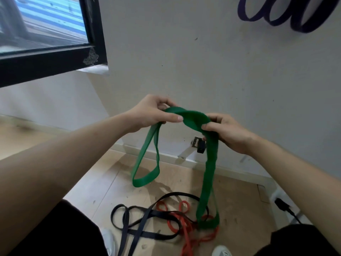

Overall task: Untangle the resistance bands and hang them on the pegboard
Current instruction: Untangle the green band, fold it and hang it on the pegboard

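I hold a wide green resistance band up in front of the wall. My left hand pinches its top left part, and my right hand grips a twisted, bunched part at the top right. One green loop hangs down on the left, a longer one on the right reaches the floor. Below, a black band and a red band lie tangled together on the wooden floor. A dark purple band hangs in loops high on the wall at the top right; no pegboard shows.
A black-framed window fills the upper left. A wall socket with a black plug sits low on the wall behind the green band. Another black plug and cable lie at the right. My white shoes are at the bottom edge.
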A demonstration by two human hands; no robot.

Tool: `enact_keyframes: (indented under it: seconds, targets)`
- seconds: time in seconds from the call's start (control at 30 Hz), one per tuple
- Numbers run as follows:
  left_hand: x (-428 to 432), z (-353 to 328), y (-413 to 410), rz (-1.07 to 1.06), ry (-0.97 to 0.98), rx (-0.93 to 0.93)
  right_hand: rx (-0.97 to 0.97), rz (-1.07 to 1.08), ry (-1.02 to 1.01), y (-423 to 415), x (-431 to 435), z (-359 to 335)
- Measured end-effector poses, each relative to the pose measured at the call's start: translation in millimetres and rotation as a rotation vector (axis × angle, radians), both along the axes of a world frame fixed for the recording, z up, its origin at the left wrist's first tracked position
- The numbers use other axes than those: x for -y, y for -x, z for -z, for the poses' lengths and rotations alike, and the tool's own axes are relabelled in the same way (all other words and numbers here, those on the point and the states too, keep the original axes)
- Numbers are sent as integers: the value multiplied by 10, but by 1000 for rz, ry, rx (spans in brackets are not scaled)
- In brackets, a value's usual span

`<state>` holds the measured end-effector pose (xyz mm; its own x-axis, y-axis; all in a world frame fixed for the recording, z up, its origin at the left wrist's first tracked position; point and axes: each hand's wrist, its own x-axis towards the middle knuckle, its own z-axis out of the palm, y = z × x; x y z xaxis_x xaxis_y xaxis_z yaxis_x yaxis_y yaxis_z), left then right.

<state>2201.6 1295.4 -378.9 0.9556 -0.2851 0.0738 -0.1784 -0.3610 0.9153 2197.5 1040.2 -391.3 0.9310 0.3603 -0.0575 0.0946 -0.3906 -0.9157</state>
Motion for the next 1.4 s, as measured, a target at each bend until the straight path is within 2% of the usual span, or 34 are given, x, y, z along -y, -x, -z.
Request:
enact_keyframes:
  seconds: [0.1,0.23,0.47,0.7,0.8,0.9,1.07,1.2,1.3,1.4]
  targets:
    - [129,40,62,82,-65,19,28,-47,-18,59,-62,-76]
    - [202,38,57,70,-60,58,61,-47,-35,50,-57,-54]
    - [270,-13,84,62,48,-6,100,-92,114,60,-62,90]
    - [259,-63,94,52,145,-45,236,-50,101,38,-72,16]
    - [265,-73,102,86,200,-61,148,-92,109,58,-81,26]
    - [275,-98,116,106,269,-64,39,-134,19,74,-147,92]
    - [225,-117,99,90,337,-28,-31,-142,-78,33,-183,140]
    - [148,-163,70,55,429,-30,-14,-171,37,-6,-148,192]
    - [75,-176,68,39,395,-22,-18,-159,89,-44,-70,117]
    - [-24,-132,52,61,273,-31,-33,-119,0,-66,67,-25]
